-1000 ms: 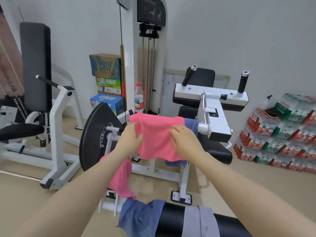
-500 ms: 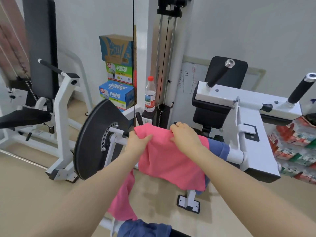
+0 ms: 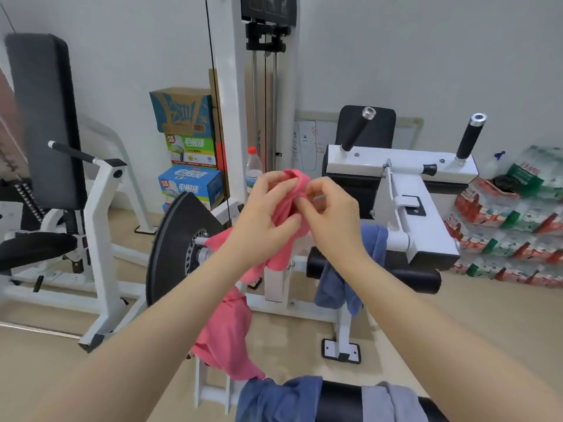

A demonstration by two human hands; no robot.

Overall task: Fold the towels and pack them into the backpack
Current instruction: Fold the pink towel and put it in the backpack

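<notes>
Pink terry-cloth towel (image 3: 286,214) pinched at centre frame, bunched top edge held up between both hands. Left hand (image 3: 265,214): thumb and fingers curled round the gathered cloth from the left. Right hand (image 3: 330,213): fingertips (image 3: 300,203) nipping the same fold, remaining fingers loosely bent. Rest of towel trailing down past the left forearm to a limp lobe at lower centre, just above a blue cloth (image 3: 278,397) and a grey cloth (image 3: 393,400) draped over a black padded roller (image 3: 341,400) at bottom edge. Second blue cloth (image 3: 338,284) hanging on the white gym machine (image 3: 411,214) right of centre. Backpack not in view.

Handling, judged: light, soft, no stiffness; sags wherever unsupported. Low slip risk, not fragile. Best taken at two adjacent corners along one edge, pulled taut, then folded.
</notes>
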